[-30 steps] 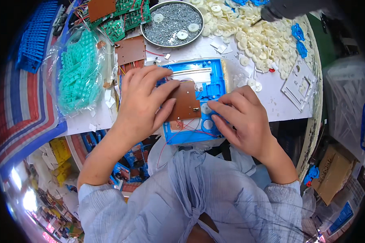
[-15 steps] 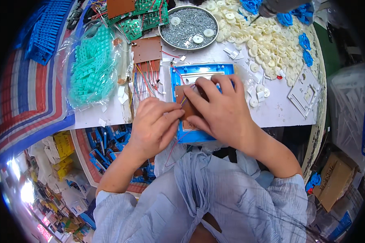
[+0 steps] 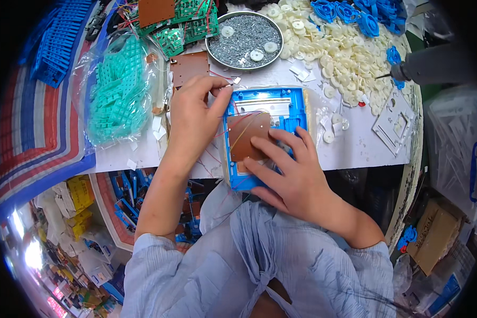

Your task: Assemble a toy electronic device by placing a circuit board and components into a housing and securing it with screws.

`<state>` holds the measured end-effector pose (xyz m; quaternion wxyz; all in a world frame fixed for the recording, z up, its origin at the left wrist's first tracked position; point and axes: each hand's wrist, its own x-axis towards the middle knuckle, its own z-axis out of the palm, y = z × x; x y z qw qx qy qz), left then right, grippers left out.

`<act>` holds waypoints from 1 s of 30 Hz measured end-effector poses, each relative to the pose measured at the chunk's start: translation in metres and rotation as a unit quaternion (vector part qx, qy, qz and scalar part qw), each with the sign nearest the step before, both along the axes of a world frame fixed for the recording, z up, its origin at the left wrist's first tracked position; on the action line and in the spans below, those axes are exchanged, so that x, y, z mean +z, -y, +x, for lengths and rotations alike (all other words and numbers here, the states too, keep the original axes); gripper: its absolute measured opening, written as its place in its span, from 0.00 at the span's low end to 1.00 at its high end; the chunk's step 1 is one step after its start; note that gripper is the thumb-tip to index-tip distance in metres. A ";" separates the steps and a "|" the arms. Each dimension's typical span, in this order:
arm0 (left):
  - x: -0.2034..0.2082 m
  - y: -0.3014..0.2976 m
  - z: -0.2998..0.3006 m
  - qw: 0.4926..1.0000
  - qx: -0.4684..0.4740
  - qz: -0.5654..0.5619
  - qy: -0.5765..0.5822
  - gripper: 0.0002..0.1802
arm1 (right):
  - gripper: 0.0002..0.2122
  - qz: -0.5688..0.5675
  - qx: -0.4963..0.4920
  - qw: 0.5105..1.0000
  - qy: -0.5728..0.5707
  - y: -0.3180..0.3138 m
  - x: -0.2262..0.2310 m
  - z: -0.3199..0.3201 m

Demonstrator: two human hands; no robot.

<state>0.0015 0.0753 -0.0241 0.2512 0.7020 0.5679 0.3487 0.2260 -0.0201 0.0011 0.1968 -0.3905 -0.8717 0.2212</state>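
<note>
A blue plastic casing [image 3: 240,183] lies open on the table in front of me. Inside it is a brown circuit board [image 3: 244,139] with thin red and yellow wires running over and off it. My right hand [image 3: 297,172] rests on the board and the casing's right side, fingers spread, holding nothing. At the casing's far left corner, my left hand [image 3: 196,114] has its thumb and index finger pinched together beside a small white connector [image 3: 237,80]. What lies between those fingertips is too small to make out.
A round tray of screws [image 3: 244,67] stands beyond the casing, with many cream plastic discs [image 3: 350,63] to its right. Bagged green plastic parts [image 3: 116,95] and green circuit boards [image 3: 201,26] lie left. A dark screwdriver-like tool [image 3: 424,66] hangs at right.
My left hand has moved from the board up to the casing's far left corner. My right hand has slid nearer me, uncovering the board. The hanging tool has swung right and nearer.
</note>
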 end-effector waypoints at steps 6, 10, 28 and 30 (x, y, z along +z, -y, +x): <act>0.015 0.029 0.014 0.991 -0.095 0.089 0.042 0.08 | 0.12 0.011 -0.115 0.975 -0.187 -0.030 -0.002 0.019; 0.011 0.044 0.025 0.994 -0.097 0.034 0.040 0.11 | 0.08 -0.029 -0.118 0.968 -0.220 -0.051 -0.006 0.003; 0.002 0.025 0.017 0.977 -0.183 0.106 0.011 0.10 | 0.19 -0.074 -0.090 0.979 -0.168 -0.047 -0.001 0.012; 0.002 0.024 0.017 0.969 -0.202 0.140 -0.004 0.11 | 0.24 -0.103 -0.074 0.980 -0.156 -0.047 0.002 0.017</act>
